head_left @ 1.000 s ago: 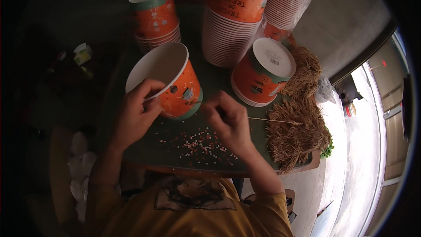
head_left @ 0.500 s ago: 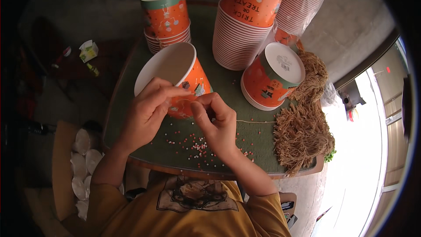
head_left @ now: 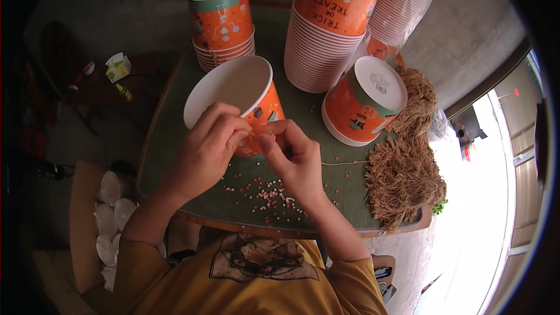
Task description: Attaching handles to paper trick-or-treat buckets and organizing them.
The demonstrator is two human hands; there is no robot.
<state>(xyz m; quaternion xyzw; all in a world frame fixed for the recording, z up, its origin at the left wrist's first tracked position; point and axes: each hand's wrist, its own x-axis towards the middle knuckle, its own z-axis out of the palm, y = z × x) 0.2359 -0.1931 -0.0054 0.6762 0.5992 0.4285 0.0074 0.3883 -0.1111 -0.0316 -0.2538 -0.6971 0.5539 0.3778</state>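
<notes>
An orange paper bucket with a white rim (head_left: 267,105) stands mouth up and tilted, just behind my hands. My left hand (head_left: 209,151) is in front of it, its fingertips pinching a thin tan cord (head_left: 253,134). Close beside it, my right hand (head_left: 296,160) pinches the same cord between thumb and forefinger, and the fingertips nearly meet. Whether a bead or knot sits between them is too small to tell. A stretch of tan cord (head_left: 344,163) runs from behind my right hand to a brown cord bundle (head_left: 403,181). Small pink and white beads (head_left: 273,195) lie scattered below my hands.
Upside-down bucket stacks stand behind: a short one (head_left: 223,20), a tall one (head_left: 324,46) and a plastic-wrapped one (head_left: 402,6). Another upturned bucket (head_left: 361,105) is at right, near a second cord bundle (head_left: 417,99). A cardboard box (head_left: 84,221) sits lower left.
The bucket has shifted slightly to the right. My left fingers have moved right and curled in, closer to the right fingertips. My right hand has moved slightly right.
</notes>
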